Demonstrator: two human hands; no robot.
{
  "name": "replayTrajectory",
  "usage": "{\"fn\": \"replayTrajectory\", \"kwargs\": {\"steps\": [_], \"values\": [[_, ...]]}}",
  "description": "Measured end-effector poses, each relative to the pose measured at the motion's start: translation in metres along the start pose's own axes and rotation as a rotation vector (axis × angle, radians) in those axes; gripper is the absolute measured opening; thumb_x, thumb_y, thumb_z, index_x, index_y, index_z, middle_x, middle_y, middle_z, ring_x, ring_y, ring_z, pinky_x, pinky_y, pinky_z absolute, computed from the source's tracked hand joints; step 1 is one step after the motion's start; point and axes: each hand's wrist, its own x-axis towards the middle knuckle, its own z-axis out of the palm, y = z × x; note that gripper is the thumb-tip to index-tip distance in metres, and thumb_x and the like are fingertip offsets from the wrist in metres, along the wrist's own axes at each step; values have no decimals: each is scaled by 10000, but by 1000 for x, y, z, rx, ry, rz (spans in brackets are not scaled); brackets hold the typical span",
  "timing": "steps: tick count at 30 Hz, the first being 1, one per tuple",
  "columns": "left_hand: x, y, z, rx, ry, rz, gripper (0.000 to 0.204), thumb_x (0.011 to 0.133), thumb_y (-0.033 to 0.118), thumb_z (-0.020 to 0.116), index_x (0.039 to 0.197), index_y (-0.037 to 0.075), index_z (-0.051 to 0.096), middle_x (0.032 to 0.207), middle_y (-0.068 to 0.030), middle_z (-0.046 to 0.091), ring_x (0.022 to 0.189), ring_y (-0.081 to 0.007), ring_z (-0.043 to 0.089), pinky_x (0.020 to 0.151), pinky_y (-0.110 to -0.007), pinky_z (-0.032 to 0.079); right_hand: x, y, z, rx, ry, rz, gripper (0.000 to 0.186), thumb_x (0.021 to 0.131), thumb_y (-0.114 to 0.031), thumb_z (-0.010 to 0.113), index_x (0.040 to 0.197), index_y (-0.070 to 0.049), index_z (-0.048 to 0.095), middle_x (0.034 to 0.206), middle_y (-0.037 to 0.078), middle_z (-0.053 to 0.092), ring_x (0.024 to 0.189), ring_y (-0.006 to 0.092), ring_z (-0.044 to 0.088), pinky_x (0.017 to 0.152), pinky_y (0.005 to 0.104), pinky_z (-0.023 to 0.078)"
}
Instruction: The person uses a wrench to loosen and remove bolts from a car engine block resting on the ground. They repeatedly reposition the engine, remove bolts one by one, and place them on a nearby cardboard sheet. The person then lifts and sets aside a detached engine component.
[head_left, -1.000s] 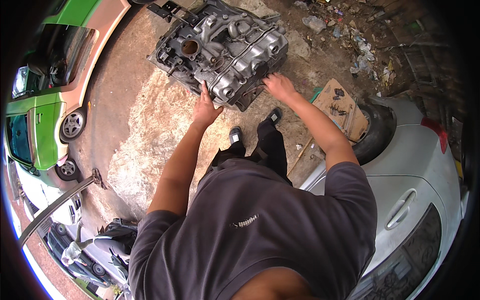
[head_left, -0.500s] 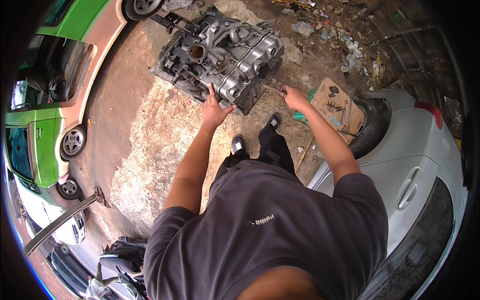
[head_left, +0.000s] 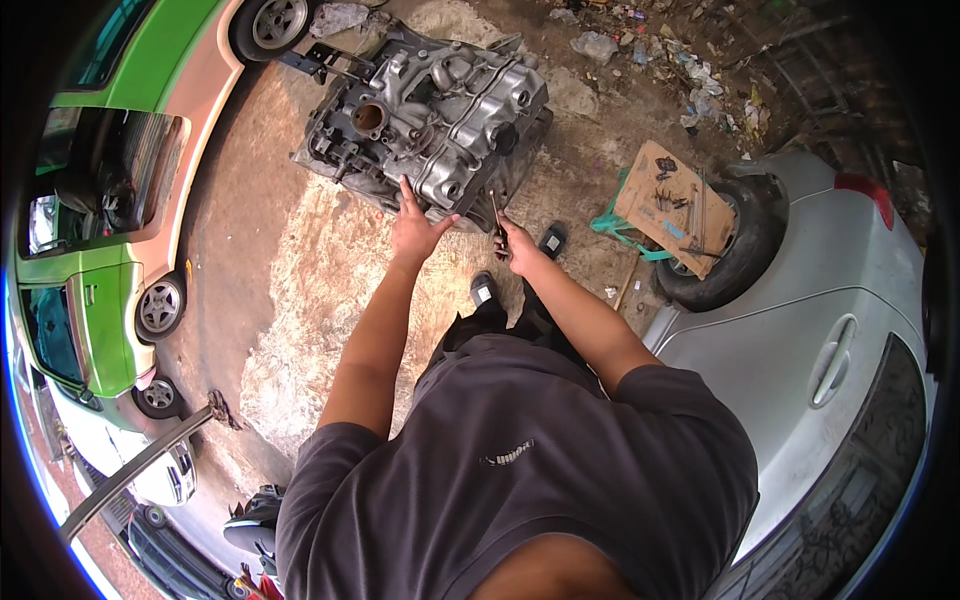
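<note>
A grey metal car engine [head_left: 440,110] stands on the ground in front of me, with a round opening [head_left: 369,119] on its left part. My left hand [head_left: 420,235] rests at its near edge, fingers apart and fingertips touching the metal. Just to the right, my right hand [head_left: 515,247] is closed around a slim metal tool [head_left: 494,208]. Its thin shaft points up toward the engine's near right corner; its exact kind is too small to tell. Whether its tip touches the engine, I cannot tell.
On the right, a cardboard sheet [head_left: 670,205] bearing small metal parts lies against a tyre [head_left: 735,265] of the silver car [head_left: 800,300]. A green and beige car [head_left: 110,290] stands left. Litter [head_left: 700,85] covers the far right ground. A metal pole [head_left: 135,465] slants at lower left.
My right hand has moved left, close to the engine's near corner and my left hand. The tool in it has swung from pointing left to pointing up. My left hand stays at the engine.
</note>
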Motion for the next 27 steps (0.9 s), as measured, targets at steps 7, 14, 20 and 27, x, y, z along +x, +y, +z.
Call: {"fn": "replayTrajectory", "kwargs": {"steps": [7, 14, 20, 27], "values": [[0, 2, -3, -28, -42, -33, 1372, 687, 646, 742, 1480, 88, -229, 1430, -329, 367, 1238, -461, 477, 997, -467, 443, 16, 12, 13, 29, -15, 31, 466, 882, -602, 586, 808, -155, 479, 636, -15, 483, 585, 152, 494, 518, 314, 405], [0, 3, -2, -10, -44, -37, 1364, 693, 614, 756, 1482, 59, -208, 1397, -350, 385, 1225, -465, 478, 994, -459, 439, 25, 18, 14, -72, -90, 49, 487, 868, -670, 545, 832, -184, 552, 735, -24, 568, 703, 136, 573, 615, 335, 424], [0, 3, -2, -55, -4, 14, 1351, 702, 588, 765, 1483, 29, -185, 1365, -368, 412, 1200, -476, 495, 988, -462, 443, 39, 16, 11, -243, -15, -102, 532, 882, -663, 530, 919, -136, 595, 739, -13, 575, 704, 134, 568, 630, 336, 417], [0, 5, -6, -6, -56, -41, 1362, 698, 603, 761, 1481, 43, -202, 1330, -335, 468, 1164, -443, 539, 964, -451, 467, 68, -4, -15, -678, -4, -382, 594, 916, -606, 519, 1111, -55, 621, 906, 53, 640, 836, 176, 550, 743, 354, 429]]}}
